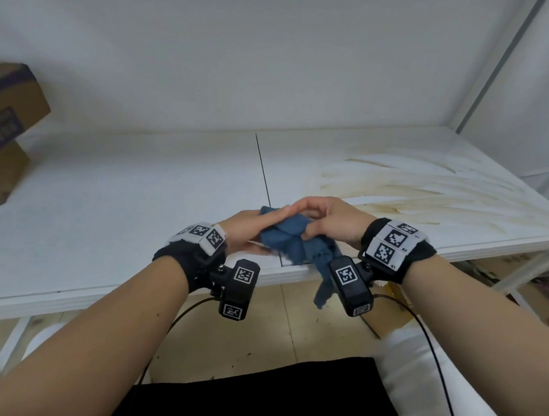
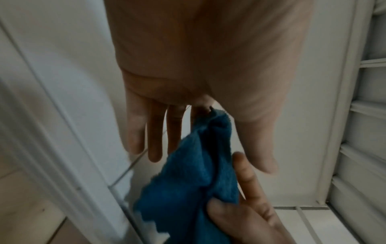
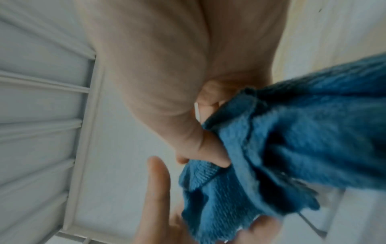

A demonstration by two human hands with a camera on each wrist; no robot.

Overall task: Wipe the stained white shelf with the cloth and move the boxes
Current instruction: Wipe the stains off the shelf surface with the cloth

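Note:
A crumpled blue cloth (image 1: 284,237) (image 2: 188,181) (image 3: 282,148) hangs between both hands above the front edge of the white shelf (image 1: 138,199). My right hand (image 1: 324,217) (image 3: 198,145) pinches it with thumb and curled fingers. My left hand (image 1: 253,224) (image 2: 177,92) has straight fingers lying against the cloth's left side. Brown streaky stains (image 1: 412,190) cover the shelf's right half. Two cardboard boxes (image 1: 5,120) are stacked at the shelf's far left, the upper one tilted.
A dark seam (image 1: 262,168) splits the shelf board in the middle. A white upright post (image 1: 494,67) stands at the back right corner. Cardboard (image 1: 504,263) lies under the shelf at right. Below the edge is tiled floor (image 1: 275,330).

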